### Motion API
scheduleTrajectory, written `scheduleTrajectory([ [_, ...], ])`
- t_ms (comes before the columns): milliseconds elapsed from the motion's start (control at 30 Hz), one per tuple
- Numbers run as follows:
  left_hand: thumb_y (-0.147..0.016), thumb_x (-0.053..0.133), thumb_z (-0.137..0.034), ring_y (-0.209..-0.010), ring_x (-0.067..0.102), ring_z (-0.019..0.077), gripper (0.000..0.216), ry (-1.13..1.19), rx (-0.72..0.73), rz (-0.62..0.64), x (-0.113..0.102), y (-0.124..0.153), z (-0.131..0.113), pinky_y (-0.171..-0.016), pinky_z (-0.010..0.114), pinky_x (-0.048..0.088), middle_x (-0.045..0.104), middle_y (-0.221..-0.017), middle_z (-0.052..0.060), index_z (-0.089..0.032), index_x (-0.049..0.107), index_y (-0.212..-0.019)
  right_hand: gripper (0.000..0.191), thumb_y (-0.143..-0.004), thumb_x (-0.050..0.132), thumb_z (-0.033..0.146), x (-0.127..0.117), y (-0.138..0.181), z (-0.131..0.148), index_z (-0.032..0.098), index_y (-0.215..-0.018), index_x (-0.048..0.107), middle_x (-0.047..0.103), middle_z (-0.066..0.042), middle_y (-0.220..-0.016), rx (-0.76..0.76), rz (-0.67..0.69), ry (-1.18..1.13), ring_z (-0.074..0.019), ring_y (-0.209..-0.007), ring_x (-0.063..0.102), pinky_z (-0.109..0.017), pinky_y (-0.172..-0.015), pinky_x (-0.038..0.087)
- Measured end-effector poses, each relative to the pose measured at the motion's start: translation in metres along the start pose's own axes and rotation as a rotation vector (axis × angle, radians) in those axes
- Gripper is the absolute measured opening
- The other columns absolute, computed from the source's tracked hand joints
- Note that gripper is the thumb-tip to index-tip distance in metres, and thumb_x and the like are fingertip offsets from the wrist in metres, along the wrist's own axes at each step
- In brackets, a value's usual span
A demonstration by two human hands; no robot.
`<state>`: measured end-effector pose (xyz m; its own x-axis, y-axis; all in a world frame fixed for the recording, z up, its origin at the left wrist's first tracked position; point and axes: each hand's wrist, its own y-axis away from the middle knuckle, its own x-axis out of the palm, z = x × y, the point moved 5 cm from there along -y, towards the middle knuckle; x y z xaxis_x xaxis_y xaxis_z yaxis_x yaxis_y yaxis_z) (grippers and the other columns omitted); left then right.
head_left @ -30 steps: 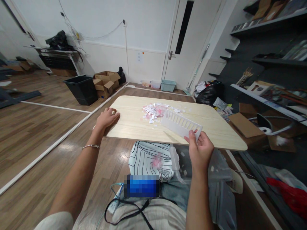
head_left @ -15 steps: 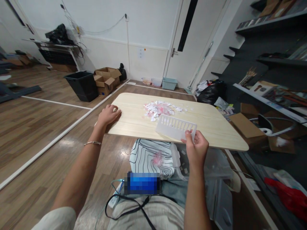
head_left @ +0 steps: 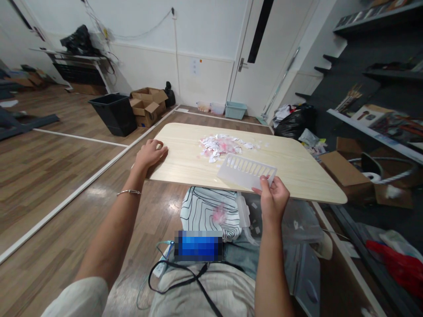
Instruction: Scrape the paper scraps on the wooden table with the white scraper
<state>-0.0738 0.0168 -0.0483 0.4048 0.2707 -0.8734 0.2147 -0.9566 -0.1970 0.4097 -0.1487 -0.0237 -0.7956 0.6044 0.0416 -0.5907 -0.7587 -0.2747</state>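
A pale wooden tabletop (head_left: 185,165) lies in front of me. Curled at its left edge, my left hand (head_left: 151,154) grips the board, its thumb side partly hidden. Pinched by one end in my right hand (head_left: 275,193) is a white slotted plastic panel (head_left: 243,174). The panel slants over the near edge, its row of slots facing up; whether its lower edge touches the board I cannot tell. Beyond it, a heap of torn white and pink paper scraps (head_left: 220,145) covers the middle of the tabletop.
Below the near edge are a patterned cloth (head_left: 198,211) with pink fluff and a clear plastic bin (head_left: 294,220) holding small scraps. A black bin (head_left: 114,115) and cardboard boxes (head_left: 145,108) stand at the far left. Shelves (head_left: 370,94) and an open carton (head_left: 343,171) line the right.
The plastic panel has tipped flatter in my right hand, showing more of its face. My left hand stays at the table edge. The view has shifted slightly.
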Motion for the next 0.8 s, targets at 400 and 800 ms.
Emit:
scheduleTrajectory([
  [400,-0.107,0.058,-0.065,-0.152,0.069,0.0455,0.054,0.006,-0.003,0.003,-0.002,0.0001,0.0012,-0.129,0.062,0.058,0.07,-0.162,0.018,-0.029,0.08,-0.142,0.054,-0.077,0.086,0.073,0.0007,-0.0035,-0.0068,0.026,-0.095,0.065,0.073,-0.001,-0.083,0.02,0.017,0.005,-0.0221,-0.078,0.073,-0.033,-0.055,0.07],
  [800,-0.106,0.059,-0.064,-0.152,0.069,0.0469,0.053,0.009,-0.005,-0.004,-0.0004,-0.002,0.0029,-0.13,0.064,0.057,0.071,-0.16,0.018,-0.029,0.081,-0.139,0.056,-0.076,0.087,0.076,0.0085,0.003,-0.0045,0.026,-0.093,0.067,0.073,-0.002,-0.084,0.036,0.073,0.002,-0.0237,-0.081,0.072,-0.034,-0.059,0.069],
])
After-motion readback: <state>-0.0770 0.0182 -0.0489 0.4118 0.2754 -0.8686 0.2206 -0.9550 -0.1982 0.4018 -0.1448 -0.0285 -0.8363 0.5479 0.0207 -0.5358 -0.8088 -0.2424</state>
